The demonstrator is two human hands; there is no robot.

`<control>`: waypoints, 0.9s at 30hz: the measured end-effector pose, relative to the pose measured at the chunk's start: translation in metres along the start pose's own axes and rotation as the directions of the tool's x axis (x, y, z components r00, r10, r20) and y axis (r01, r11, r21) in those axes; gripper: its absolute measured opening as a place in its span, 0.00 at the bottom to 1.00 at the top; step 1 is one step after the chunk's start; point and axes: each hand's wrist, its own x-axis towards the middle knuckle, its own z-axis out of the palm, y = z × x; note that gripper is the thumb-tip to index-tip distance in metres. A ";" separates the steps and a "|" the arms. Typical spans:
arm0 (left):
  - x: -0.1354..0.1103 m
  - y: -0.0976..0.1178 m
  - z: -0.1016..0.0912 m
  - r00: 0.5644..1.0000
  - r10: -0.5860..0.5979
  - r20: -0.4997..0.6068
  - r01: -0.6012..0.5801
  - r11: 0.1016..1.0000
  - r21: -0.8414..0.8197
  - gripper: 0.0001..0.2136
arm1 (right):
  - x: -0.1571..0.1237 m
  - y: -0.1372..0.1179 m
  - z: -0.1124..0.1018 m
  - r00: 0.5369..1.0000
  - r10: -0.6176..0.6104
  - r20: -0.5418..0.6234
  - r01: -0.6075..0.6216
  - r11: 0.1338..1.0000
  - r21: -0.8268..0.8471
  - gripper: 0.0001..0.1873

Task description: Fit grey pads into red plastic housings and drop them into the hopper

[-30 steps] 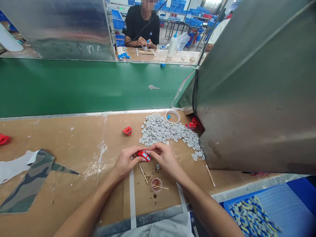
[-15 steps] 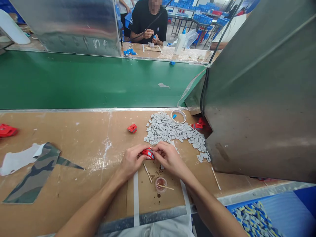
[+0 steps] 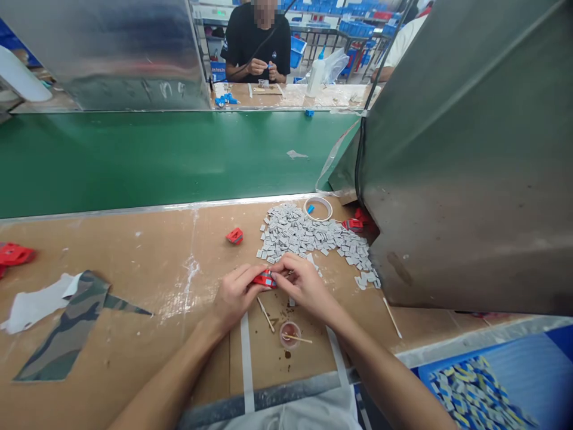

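My left hand (image 3: pixel 237 291) grips a small red plastic toy car part (image 3: pixel 265 278) with light blue patches, fingers over its top and thumb below. From the other side, my right hand (image 3: pixel 301 279) is closed in a pinch, its thumb and fingertips pressing at the part's right end. Whether a smaller piece lies between those right fingertips is hidden. Just beyond the hands spreads a pile of small grey tiles (image 3: pixel 295 233). Nearer me are a cotton swab (image 3: pixel 265 315) and a little clear cup (image 3: pixel 290 335) with reddish liquid and a stick in it.
Another red part (image 3: pixel 235 236) lies past my left hand. A tape roll (image 3: pixel 319 219) rests by the tiles. Camouflage material (image 3: pixel 67 334) lies left. A metal panel (image 3: pixel 456 179) bounds the right, above a blue bin (image 3: pixel 528 370). Across the green belt (image 3: pixel 179 155), a person (image 3: pixel 257 42) handles something small.
The red part has turned slightly between my hands, now lying more level. My right hand stays pressed at its end. The view has shifted a little.
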 end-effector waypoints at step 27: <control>0.001 0.002 -0.010 0.986 0.163 -0.047 -0.154 0.976 0.157 0.10 | -0.002 0.001 0.004 0.998 0.038 0.049 -0.050 0.963 0.265 0.05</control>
